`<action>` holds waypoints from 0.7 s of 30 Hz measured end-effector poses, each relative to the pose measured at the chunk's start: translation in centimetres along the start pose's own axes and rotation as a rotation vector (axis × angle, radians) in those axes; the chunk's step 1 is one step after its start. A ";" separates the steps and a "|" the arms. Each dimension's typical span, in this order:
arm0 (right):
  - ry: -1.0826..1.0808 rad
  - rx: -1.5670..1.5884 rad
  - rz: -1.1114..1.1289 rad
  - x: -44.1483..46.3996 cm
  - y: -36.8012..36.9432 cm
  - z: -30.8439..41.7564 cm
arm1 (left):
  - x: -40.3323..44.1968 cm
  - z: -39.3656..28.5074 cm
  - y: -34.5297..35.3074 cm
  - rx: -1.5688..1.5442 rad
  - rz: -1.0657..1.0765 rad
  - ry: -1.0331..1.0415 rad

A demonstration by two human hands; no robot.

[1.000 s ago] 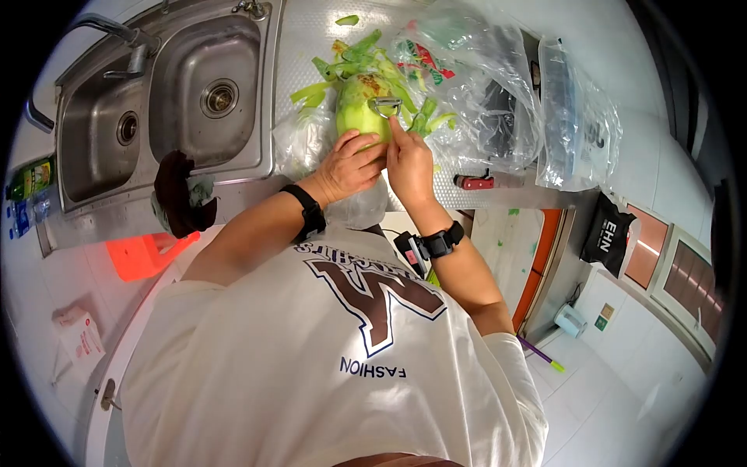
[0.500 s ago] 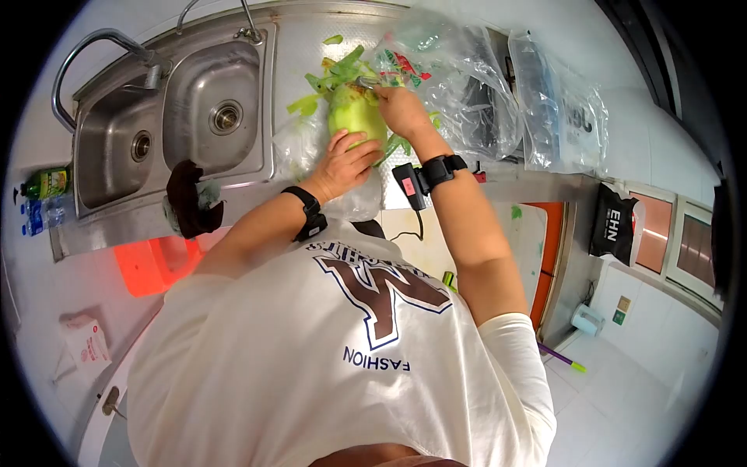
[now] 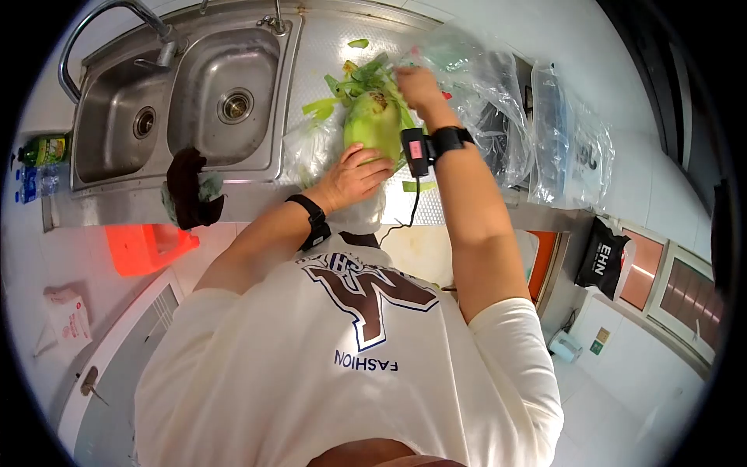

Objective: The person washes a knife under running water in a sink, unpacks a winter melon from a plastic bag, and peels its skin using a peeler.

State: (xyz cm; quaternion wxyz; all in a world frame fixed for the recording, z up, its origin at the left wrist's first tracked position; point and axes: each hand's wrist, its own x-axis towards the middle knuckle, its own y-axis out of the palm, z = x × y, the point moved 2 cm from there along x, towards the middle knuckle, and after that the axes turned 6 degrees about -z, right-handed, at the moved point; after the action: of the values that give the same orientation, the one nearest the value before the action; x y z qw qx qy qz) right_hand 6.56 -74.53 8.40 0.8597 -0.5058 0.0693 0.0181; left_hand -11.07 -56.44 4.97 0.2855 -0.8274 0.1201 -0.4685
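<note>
A large pale-green gourd point(image 3: 364, 128) with a brownish patch at its far end rests on the counter. My left hand point(image 3: 356, 177) grips its near end, fingers spread over the skin. Just past the gourd's far right side, my right hand point(image 3: 419, 87) is closed around a peeler, which is mostly hidden by the fingers now. Green peel strips point(image 3: 366, 74) lie heaped beyond the gourd, with more to its left. A clear plastic bag point(image 3: 307, 148) is spread beneath and beside it.
A double steel sink point(image 3: 268, 148) with a faucet point(image 3: 167, 47) is on the left. Dark cloth point(image 3: 191, 191) hangs over its front edge. Plastic-wrapped items point(image 3: 572, 140) and a crumpled clear bag point(image 3: 467, 62) are on the right. Below sits a red container point(image 3: 140, 247).
My right hand has moved off the gourd's far end to its right, away from the brownish patch. My left hand still holds the gourd. The whole view has shifted slightly.
</note>
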 end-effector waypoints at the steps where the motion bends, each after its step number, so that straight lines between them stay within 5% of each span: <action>1: 0.123 0.206 -0.140 -0.3 -1.5 0.0 | 0.2 0.1 -0.1 0.002 -0.007 -0.008; 4: -0.046 -0.014 0.087 -3.7 -4.2 1.0 | 0.4 -0.2 -0.6 0.032 0.024 -0.002; 7: -0.072 0.080 0.017 -6.2 -5.2 0.2 | 1.9 -0.2 -1.3 -0.015 0.023 -0.024; 9: -0.091 0.037 -0.001 -8.5 -5.4 0.6 | 3.1 -0.2 -1.5 -0.107 0.270 -0.087; 12: 0.038 0.080 -0.043 -11.9 -6.6 2.6 | 5.4 0.1 -1.3 -0.085 0.188 0.047; 16: -0.165 -0.012 -0.170 -16.6 -3.9 3.2 | 5.6 0.3 -0.5 -0.015 0.254 0.088; 21: -0.105 -0.008 -0.190 -18.9 -1.9 5.2 | 4.2 0.3 0.6 -0.009 0.151 0.074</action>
State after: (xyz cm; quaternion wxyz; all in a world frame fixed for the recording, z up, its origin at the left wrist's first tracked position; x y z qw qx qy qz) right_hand -11.45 -70.20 15.14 0.8578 -0.5120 -0.0242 -0.0370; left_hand -8.56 -58.77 7.45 0.3116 -0.7992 0.1950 -0.4755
